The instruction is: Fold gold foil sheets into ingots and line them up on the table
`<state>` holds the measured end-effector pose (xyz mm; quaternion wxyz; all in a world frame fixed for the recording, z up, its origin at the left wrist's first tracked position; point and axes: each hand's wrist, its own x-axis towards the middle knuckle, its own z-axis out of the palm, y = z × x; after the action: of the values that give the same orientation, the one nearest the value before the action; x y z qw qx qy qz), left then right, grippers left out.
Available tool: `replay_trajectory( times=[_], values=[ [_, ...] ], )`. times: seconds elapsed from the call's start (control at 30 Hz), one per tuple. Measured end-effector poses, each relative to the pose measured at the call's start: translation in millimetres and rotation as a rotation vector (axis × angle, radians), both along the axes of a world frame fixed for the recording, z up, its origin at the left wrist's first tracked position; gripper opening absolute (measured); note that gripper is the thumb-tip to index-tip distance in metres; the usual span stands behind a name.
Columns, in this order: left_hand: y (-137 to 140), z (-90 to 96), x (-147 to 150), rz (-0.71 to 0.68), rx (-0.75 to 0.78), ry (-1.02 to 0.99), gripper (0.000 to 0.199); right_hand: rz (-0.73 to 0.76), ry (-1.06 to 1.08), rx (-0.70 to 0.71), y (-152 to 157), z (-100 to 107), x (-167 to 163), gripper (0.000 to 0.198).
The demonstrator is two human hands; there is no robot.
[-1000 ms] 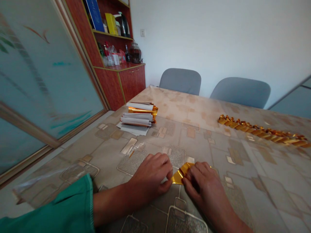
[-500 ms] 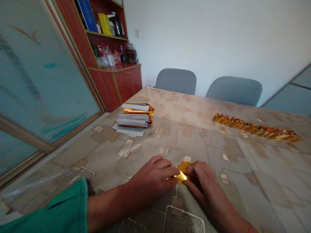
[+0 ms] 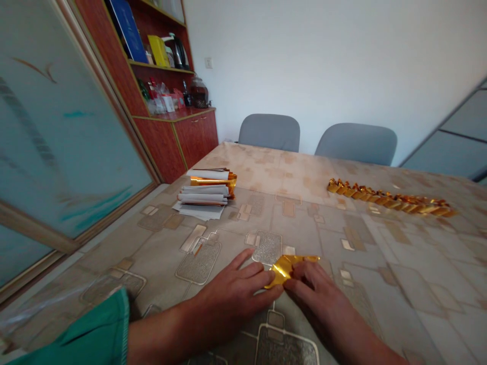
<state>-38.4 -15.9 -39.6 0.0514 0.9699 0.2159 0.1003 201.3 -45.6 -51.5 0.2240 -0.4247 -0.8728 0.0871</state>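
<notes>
A partly folded sheet of shiny gold foil paper (image 3: 282, 271) is held between my two hands, low over the patterned table. My left hand (image 3: 245, 279) pinches its left end, with the index finger on top and the thumb at the near edge. On the other side, my right hand (image 3: 314, 284) grips the paper with thumb and bent fingers; a pointed gold end sticks out beyond them. Part of the folds is hidden under the fingers. Farther off to the left lies a stack of gold-and-white paper sheets (image 3: 205, 195). At the right runs a row of folded gold paper pieces (image 3: 390, 197).
A patterned cloth covers the table (image 3: 262, 167). Two grey chairs (image 3: 269, 133) stand at its far side against the white wall. A red-brown cabinet (image 3: 194, 139) with bottles and boxes is at the back left, beside a frosted glass door (image 3: 68, 126).
The gold paper has turned between my hands, and a pointed end now shows past my right fingers. My left index finger has lifted and spread. The view has tilted up slightly.
</notes>
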Motion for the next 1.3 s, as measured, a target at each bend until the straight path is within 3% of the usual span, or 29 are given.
replay_trajectory(
  times=[0.23,0.57,0.83,0.97,1.1,1.2,1.3],
  values=[
    [-1.5,0.8,-4.1,0.014,-0.06,-0.015,0.04,0.195,-0.154,-0.109,-7.1,15.6,30.4,0.061],
    [2.4,-0.7,-28.1,-0.006,-0.144,-0.006,0.069,0.219,-0.11,-0.256,-4.8,21.2,33.1,0.055],
    [3.0,1.5,-33.3,-0.034,0.016,-0.073,0.049,0.214,-0.021,-0.313,-3.0,31.3,29.7,0.043],
    [5.5,-1.1,-4.5,0.071,0.06,-0.194,0.016,0.145,0.169,-0.424,9.6,31.5,28.4,0.026],
    [14.2,-5.7,22.4,0.171,0.126,-0.18,0.025,-0.049,0.308,-0.371,32.6,18.6,23.4,0.018],
    [16.6,-4.6,29.4,0.281,0.025,-0.153,0.017,-0.173,0.245,-0.263,46.0,8.1,19.9,0.014],
    [14.9,-2.4,29.8,0.331,-0.103,-0.158,0.016,-0.217,0.239,-0.264,52.4,3.5,18.4,0.014]
  ],
)
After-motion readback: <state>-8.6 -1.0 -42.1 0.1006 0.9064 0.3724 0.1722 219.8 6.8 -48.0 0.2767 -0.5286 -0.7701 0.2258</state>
